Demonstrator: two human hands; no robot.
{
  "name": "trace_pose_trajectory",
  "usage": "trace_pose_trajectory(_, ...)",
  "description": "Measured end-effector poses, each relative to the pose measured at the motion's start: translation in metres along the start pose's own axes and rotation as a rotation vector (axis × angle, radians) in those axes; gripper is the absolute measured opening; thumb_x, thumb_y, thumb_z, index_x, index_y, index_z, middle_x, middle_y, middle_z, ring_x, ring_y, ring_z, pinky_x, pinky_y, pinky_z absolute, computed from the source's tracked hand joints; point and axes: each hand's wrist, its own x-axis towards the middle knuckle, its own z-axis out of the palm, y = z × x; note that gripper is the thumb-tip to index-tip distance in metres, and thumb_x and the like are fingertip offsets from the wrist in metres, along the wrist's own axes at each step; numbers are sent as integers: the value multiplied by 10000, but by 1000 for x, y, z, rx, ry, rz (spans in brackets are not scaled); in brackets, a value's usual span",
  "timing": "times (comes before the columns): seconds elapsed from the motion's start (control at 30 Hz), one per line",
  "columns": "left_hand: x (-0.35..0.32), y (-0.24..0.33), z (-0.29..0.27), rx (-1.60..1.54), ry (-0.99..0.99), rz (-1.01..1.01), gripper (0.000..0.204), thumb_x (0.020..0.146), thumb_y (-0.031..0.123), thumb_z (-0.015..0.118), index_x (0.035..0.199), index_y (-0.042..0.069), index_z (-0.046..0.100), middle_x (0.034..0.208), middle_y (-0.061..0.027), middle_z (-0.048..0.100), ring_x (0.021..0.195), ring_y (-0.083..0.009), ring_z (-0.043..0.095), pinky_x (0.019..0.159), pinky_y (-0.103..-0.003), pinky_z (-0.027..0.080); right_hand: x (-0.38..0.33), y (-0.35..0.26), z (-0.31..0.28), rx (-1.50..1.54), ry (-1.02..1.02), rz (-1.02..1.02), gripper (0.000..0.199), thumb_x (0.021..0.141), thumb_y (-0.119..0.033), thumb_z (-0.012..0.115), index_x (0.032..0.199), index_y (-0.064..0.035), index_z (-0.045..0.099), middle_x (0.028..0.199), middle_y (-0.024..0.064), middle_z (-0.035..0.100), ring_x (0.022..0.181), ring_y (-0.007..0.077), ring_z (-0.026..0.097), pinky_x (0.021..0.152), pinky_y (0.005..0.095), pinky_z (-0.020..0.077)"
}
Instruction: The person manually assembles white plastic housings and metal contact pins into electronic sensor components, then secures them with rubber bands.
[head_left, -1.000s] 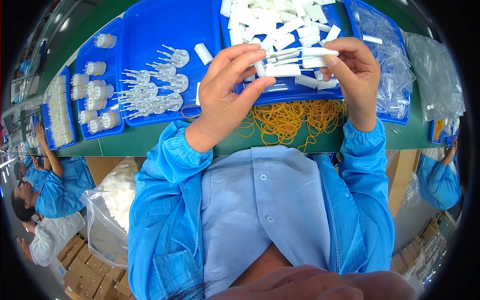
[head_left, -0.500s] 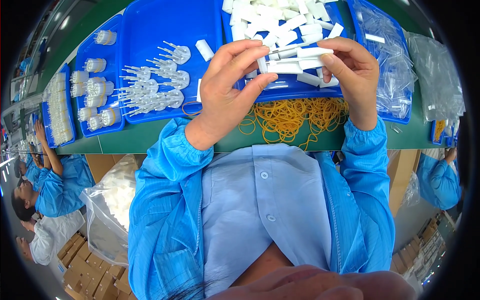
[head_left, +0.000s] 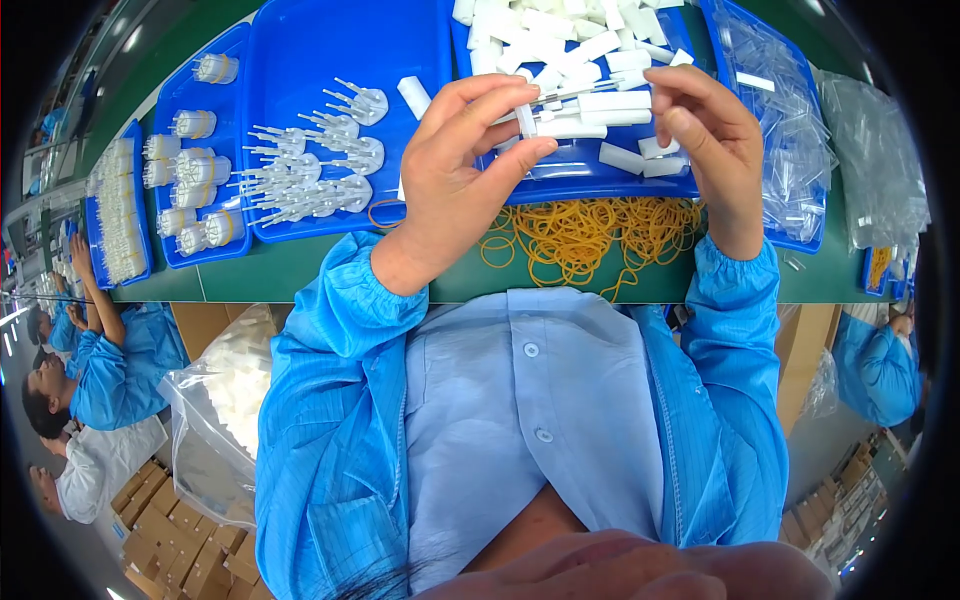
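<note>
Here the left hand [head_left: 455, 175] and right hand [head_left: 705, 140] pinch a bundle of white plastic sticks [head_left: 585, 108] between narrow fingers, above the blue tray [head_left: 580, 185] near the tabletop's front edge. Any loosened pinch could let sticks fan out and drop among the yellow rubber bands [head_left: 590, 230].

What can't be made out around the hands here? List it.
- Head view: where the white pieces join, covered by left hand and right hand.
- Piece count in the hands: too small.
- White parts tray: far end cut by the top edge.
</note>
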Motion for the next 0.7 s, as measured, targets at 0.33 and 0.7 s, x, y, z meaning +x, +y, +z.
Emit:
trace_pose_trajectory(0.33,-2,2,0,-23,-69,-13,397,780,-118,663,1161,-43,580,1213,-126,499,1078,-220,580,902,-323,555,1,5,11,-118,-25,-92,200,823,-3,665,1023,-2,677,974,65,648,859,128,611,765,230,489)
trace_pose_trajectory(0.7,-3,1,0,65,-135,23,401,776,-105,674,1160,-30,587,1213,-139,493,1096,-242,579,906,-333,557,4,12,16,-345,-17,-250,209,731,-42,754,930,-79,705,831,1,534,682,95,445,593,223,367)
